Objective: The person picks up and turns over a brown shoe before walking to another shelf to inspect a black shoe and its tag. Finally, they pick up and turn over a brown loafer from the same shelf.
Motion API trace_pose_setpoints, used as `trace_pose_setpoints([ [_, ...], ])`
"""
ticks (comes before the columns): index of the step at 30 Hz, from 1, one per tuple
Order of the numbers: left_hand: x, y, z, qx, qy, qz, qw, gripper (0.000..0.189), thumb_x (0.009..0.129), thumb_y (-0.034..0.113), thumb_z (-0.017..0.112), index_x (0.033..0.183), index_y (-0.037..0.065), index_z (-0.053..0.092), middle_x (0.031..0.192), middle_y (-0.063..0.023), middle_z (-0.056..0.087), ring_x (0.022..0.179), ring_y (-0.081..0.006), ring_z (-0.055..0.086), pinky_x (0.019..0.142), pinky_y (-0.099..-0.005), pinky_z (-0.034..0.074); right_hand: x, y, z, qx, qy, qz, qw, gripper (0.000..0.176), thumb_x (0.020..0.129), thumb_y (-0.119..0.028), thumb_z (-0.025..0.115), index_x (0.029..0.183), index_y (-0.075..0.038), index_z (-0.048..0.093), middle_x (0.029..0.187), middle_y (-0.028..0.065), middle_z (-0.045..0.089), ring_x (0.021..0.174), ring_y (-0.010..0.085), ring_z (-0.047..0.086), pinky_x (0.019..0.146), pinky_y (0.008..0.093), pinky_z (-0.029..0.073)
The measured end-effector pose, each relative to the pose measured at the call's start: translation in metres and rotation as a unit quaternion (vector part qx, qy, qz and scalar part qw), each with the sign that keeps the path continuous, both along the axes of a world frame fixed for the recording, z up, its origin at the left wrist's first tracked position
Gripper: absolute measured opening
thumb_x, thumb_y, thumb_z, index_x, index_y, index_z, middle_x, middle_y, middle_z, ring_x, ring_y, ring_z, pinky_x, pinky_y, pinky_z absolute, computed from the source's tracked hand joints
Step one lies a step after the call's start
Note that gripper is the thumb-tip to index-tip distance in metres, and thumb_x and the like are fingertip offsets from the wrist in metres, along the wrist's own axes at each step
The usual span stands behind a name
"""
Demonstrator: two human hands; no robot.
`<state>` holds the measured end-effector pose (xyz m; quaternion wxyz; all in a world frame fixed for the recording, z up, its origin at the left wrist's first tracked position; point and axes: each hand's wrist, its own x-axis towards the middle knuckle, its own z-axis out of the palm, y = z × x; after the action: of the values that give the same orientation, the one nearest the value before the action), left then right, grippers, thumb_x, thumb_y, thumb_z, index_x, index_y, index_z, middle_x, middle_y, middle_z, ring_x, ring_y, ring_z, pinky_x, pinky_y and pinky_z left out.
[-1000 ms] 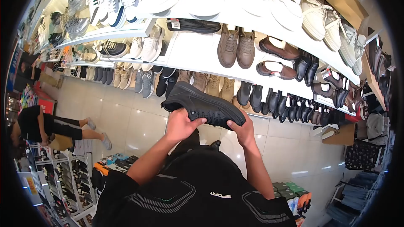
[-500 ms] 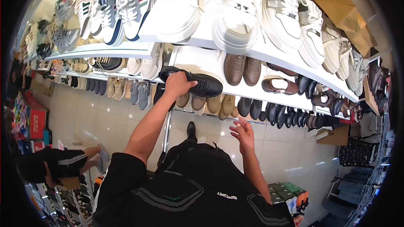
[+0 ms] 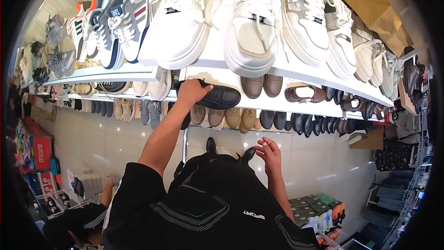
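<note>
My left hand (image 3: pixel 193 91) is wrapped round the heel end of a black lace-up shoe (image 3: pixel 223 97), its thumb over the shoe's opening. The shoe lies sideways at the white middle shelf (image 3: pixel 212 73), toe to the right; whether it rests on the shelf I cannot tell. My right hand (image 3: pixel 269 152) hangs over the floor in front of the shelves, empty, with its fingers apart and slightly curled. Brown shoes (image 3: pixel 253 87) stand to the right of the black shoe, and tan shoes (image 3: pixel 232 117) are below it.
Large white sneakers (image 3: pixel 252 32) line the upper shelf (image 3: pixel 296 75), near my head. Black shoes (image 3: pixel 303 124) fill the lower row at the right. Shoe boxes (image 3: pixel 307 207) stand at the lower right. A person (image 3: pixel 85 217) is at the lower left.
The view has shifted, and a second shoe of mine shows on the floor. The person at the lower left sits lower in view. My left hand still grips the black shoe.
</note>
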<state>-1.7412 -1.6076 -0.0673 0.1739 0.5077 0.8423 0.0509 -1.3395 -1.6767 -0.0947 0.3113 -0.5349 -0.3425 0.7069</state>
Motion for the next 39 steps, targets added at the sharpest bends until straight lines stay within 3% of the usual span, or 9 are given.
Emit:
trace_pose_setpoints([
  [2, -0.003, -0.008, 0.026, 0.036, -0.017, 0.040, 0.998, 0.063, 0.085, 0.058, 0.069, 0.094, -0.004, 0.076, 0.093, -0.0248, 0.073, 0.091, -0.0413, 0.071, 0.085, -0.0456, 0.057, 0.002, 0.010, 0.006, -0.003, -0.008, -0.003, 1.000, 0.039, 0.102, -0.021, 0.061, 0.135, -0.001, 0.056, 0.120, 0.0121, 0.067, 0.100, 0.0215, 0.069, 0.083, 0.0308, 0.055],
  [4, -0.015, -0.015, 0.024, 0.268, 0.020, 0.068, 0.961, 0.057, 0.086, 0.050, 0.071, 0.104, -0.004, 0.074, 0.103, -0.0268, 0.071, 0.098, -0.0410, 0.069, 0.086, -0.0468, 0.056, 0.006, 0.014, 0.007, 0.003, -0.011, -0.025, 1.000, 0.038, 0.102, -0.021, 0.060, 0.134, -0.001, 0.057, 0.119, 0.0118, 0.067, 0.100, 0.0209, 0.069, 0.083, 0.0307, 0.055],
  [6, -0.034, -0.012, 0.036, 0.295, 0.003, 0.095, 0.951, 0.055, 0.088, 0.045, 0.070, 0.115, -0.003, 0.070, 0.115, -0.0288, 0.068, 0.105, -0.0400, 0.067, 0.087, -0.0465, 0.056, 0.007, 0.015, 0.008, 0.001, -0.007, -0.029, 1.000, 0.037, 0.102, -0.021, 0.060, 0.134, -0.001, 0.057, 0.119, 0.0118, 0.067, 0.099, 0.0207, 0.070, 0.083, 0.0307, 0.054],
  [8, -0.085, 0.002, -0.008, 0.368, 0.036, 0.037, 0.928, 0.050, 0.089, 0.041, 0.071, 0.117, 0.000, 0.067, 0.104, -0.0217, 0.071, 0.093, -0.0339, 0.070, 0.081, -0.0432, 0.057, 0.008, 0.008, 0.007, -0.004, -0.006, -0.033, 0.999, 0.037, 0.102, -0.021, 0.060, 0.133, -0.001, 0.057, 0.119, 0.0117, 0.067, 0.099, 0.0204, 0.070, 0.083, 0.0306, 0.054],
  [12, -0.134, 0.039, -0.009, 0.304, -0.105, 0.136, 0.937, 0.049, 0.088, 0.040, 0.071, 0.118, 0.001, 0.066, 0.105, -0.0203, 0.071, 0.093, -0.0330, 0.070, 0.080, -0.0427, 0.057, 0.001, -0.005, 0.000, -0.006, 0.002, -0.016, 1.000, 0.036, 0.102, -0.021, 0.060, 0.133, -0.001, 0.058, 0.119, 0.0119, 0.068, 0.099, 0.0201, 0.070, 0.083, 0.0303, 0.054],
  [18, -0.147, 0.068, -0.009, 0.280, -0.258, 0.230, 0.896, 0.049, 0.088, 0.039, 0.071, 0.119, 0.002, 0.065, 0.106, -0.0183, 0.071, 0.092, -0.0316, 0.070, 0.079, -0.0421, 0.057, -0.008, -0.024, 0.003, -0.006, -0.005, -0.024, 1.000, 0.035, 0.104, -0.022, 0.058, 0.132, -0.001, 0.057, 0.119, 0.0129, 0.068, 0.101, 0.0221, 0.070, 0.085, 0.0334, 0.057],
  [31, -0.126, 0.074, -0.025, 0.353, -0.456, 0.318, 0.753, 0.048, 0.088, 0.036, 0.071, 0.123, 0.004, 0.063, 0.108, -0.0140, 0.070, 0.092, -0.0287, 0.070, 0.078, -0.0407, 0.058, -0.012, -0.036, 0.006, -0.013, -0.014, -0.052, 0.998, 0.037, 0.103, -0.023, 0.058, 0.133, -0.001, 0.056, 0.119, 0.0127, 0.068, 0.101, 0.0235, 0.070, 0.085, 0.0346, 0.056],
  [39, -0.101, 0.017, -0.021, 0.403, -0.559, 0.326, 0.647, 0.048, 0.088, 0.034, 0.071, 0.125, 0.005, 0.062, 0.109, -0.0113, 0.070, 0.091, -0.0269, 0.070, 0.077, -0.0398, 0.059, -0.025, -0.018, 0.014, 0.009, 0.000, -0.016, 1.000, 0.038, 0.104, -0.023, 0.058, 0.134, 0.000, 0.055, 0.119, 0.0132, 0.067, 0.102, 0.0241, 0.069, 0.089, 0.0363, 0.056],
])
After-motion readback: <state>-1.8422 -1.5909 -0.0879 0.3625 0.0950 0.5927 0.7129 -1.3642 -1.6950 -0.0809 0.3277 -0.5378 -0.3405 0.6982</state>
